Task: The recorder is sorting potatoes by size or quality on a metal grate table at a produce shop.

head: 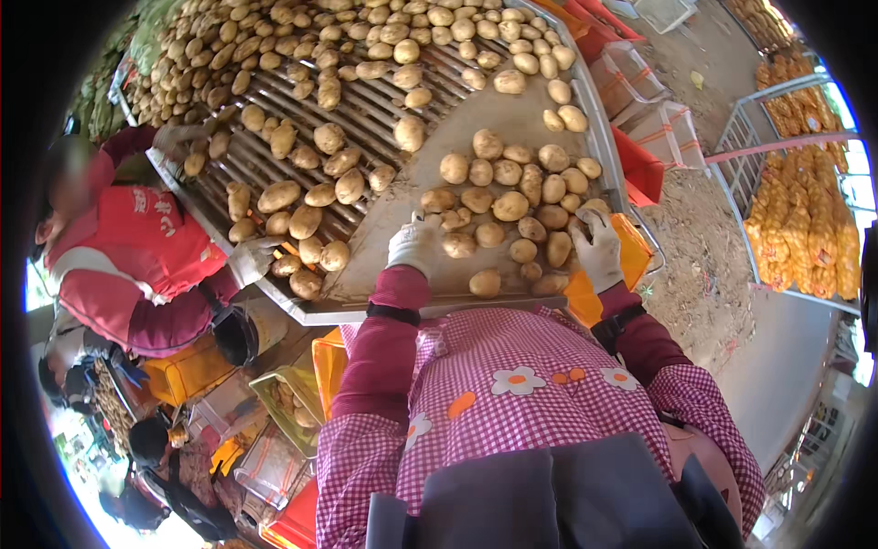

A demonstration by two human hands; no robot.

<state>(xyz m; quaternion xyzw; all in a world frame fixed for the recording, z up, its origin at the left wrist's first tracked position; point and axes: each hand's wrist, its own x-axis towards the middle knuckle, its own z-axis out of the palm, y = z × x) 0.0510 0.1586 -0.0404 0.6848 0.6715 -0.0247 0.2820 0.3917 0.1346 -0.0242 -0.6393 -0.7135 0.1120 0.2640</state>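
Note:
Loose potatoes (511, 206) lie in a cluster on the flat sheet-metal end (370, 254) of a sorting table. My left hand (415, 241), in a white work glove, is at the cluster's left side, close to a small potato (455, 219). Motion blurs its fingers, and their inner side is hidden. At the table's right edge my gloved right hand (599, 250) has its fingertips at a potato (595, 205); whether they grip it is unclear. Just beside that hand, an orange plastic crate (630, 250) sits against the table corner.
Many potatoes (199, 62) cover the slatted bars (370, 96) farther up. A co-worker in a red vest (147, 233) reaches over the left side with gloved hands (250, 262). Red crates (638, 168) line the right rim (600, 130). Filled net sacks (799, 226) stand at far right.

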